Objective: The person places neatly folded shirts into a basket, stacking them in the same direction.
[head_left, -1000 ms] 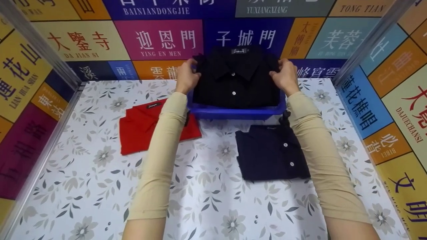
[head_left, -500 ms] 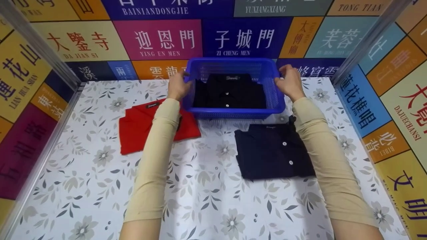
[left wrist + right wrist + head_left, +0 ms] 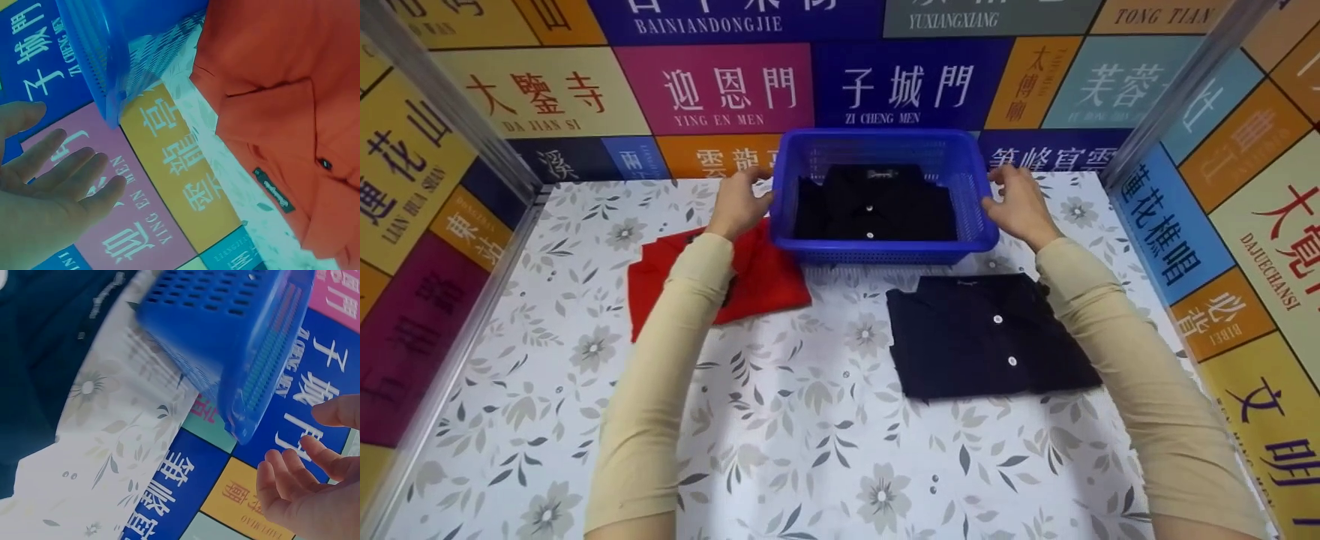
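Note:
A folded black shirt with white buttons lies inside the blue plastic basket at the back of the table. My left hand is just left of the basket, above the red folded shirt; in the left wrist view its fingers are loosely bent and hold nothing. To the basket's right is my right hand, near the rim; the right wrist view shows its fingers relaxed and apart from the basket. A dark navy folded shirt lies at front right, partly covered by my right sleeve.
The table has a white floral cover. Behind it stands a back panel with colourful lettered blocks. Similar panels rise at the left and right edges.
The black shirt, held at its sides by both hands a second ago, now lies down in the basket. Both hands have let go and moved outward, away from each other.

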`<state>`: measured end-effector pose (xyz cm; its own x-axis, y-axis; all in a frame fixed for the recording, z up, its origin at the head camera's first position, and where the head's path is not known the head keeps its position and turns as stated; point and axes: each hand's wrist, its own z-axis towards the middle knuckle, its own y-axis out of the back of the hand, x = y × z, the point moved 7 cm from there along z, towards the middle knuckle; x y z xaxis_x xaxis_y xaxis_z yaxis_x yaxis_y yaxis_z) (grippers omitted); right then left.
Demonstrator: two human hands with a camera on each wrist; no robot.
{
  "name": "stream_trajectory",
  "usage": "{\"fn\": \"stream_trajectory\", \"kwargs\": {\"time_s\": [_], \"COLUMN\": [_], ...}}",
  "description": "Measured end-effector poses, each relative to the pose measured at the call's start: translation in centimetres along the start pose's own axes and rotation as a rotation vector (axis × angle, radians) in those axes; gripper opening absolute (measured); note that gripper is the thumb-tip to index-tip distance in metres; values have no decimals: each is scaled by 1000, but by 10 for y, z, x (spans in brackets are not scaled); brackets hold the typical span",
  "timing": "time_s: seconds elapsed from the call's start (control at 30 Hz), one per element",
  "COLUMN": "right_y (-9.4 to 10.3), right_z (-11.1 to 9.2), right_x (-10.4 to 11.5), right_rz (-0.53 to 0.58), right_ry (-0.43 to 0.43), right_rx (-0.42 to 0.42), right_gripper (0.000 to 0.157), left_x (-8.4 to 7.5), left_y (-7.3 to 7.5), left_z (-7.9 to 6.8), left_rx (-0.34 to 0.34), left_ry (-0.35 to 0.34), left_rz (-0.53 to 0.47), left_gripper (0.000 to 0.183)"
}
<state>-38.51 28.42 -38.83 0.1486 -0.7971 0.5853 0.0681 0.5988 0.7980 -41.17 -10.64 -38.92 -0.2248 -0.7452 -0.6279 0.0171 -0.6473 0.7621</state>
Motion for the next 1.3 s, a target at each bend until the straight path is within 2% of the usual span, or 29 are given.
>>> {"fn": "stream_trajectory", "kwargs": {"time_s": [0.27, 0.43, 0.67, 0.8, 0.9, 1.0, 1.17, 1.3], "right_y": [3, 8, 10, 8, 7, 5, -1, -1], "right_z": [-26, -42, -68, -83, -94, -105, -121, -128], "right_x": [10, 15, 18, 14, 5, -5, -20, -30], "right_rz": [-10, -13, -18, -20, -29, -24, -2, 21], "right_ry": [65, 123, 190, 221, 236, 234, 219, 198], "right_rx": [76, 89, 122, 136, 142, 155, 174, 182], "right_gripper": [38, 36, 34, 33, 33, 33, 32, 31], "left_x": [-2, -4, -6, -11, -17, -26, -37, -41], "left_y": [10, 15, 13, 2, -13, -28, -49, -66], "left_z": [-23, -40, -65, -79, -89, -97, -105, -110], "left_rx": [48, 99, 145, 191, 263, 319, 336, 382], "left_ry": [-39, -48, -17, -9, -3, -29, -96, -105], "left_rz": [27, 34, 37, 24, 3, 11, 37, 48], "left_gripper": [37, 37, 34, 29, 27, 24, 16, 17]}}
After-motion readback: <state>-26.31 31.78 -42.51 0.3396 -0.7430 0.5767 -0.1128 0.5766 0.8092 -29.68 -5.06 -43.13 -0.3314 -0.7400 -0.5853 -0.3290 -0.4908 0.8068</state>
